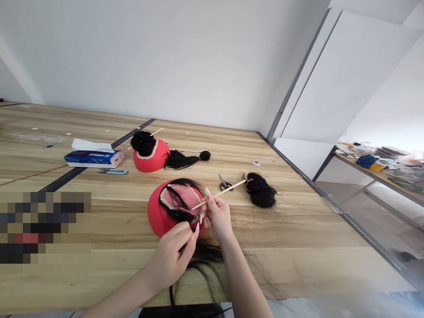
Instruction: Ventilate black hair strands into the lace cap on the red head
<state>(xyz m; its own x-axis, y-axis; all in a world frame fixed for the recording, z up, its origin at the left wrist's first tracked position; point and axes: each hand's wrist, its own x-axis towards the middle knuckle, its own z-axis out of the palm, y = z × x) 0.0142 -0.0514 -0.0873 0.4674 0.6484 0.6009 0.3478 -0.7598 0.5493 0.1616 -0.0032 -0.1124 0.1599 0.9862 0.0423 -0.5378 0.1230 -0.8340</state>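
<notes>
A red dome-shaped head form (155, 214) stands before me, with a pinkish cap (190, 190) bordered by a pale band on top. Black hair (180, 215) runs around and across the cap. My right hand (217, 214) is closed on a thin wooden stick (228, 189), whose lower end reaches the cap's near edge; its very tip is too small to make out. At the form's near side, my left hand (177, 249) pinches black hair between thumb and fingers. Long loose strands (207, 254) trail from there toward the table's front edge.
Behind stands another red form (150, 163) with a black hair bundle and ponytail. Scissors (225, 183) and a dark hair bundle (261, 192) lie to the right. A tissue box (91, 158) and blue cutter (115, 172) lie left. A cluttered shelf (380, 174) stands at far right.
</notes>
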